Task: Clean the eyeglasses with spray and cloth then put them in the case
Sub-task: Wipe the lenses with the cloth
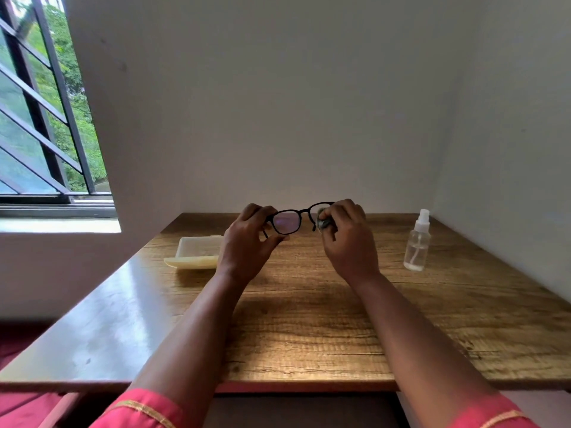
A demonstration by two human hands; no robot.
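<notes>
Black-framed eyeglasses (287, 222) are held up above the far middle of the wooden table (309, 319). My left hand (248, 242) grips their left end, fingers curled over the frame and thumb below. My right hand (347, 239) pinches a small grey cloth (323, 220) against the right lens, which is mostly hidden behind cloth and fingers. A cream glasses case (194, 251) lies open on the table to the left, partly behind my left hand. A clear spray bottle (417, 242) with a white nozzle stands upright at the far right.
The table sits in a corner, with white walls (293, 103) behind and to the right. A barred window (46, 118) is at the left. Red fabric (18, 350) shows below the table's left edge.
</notes>
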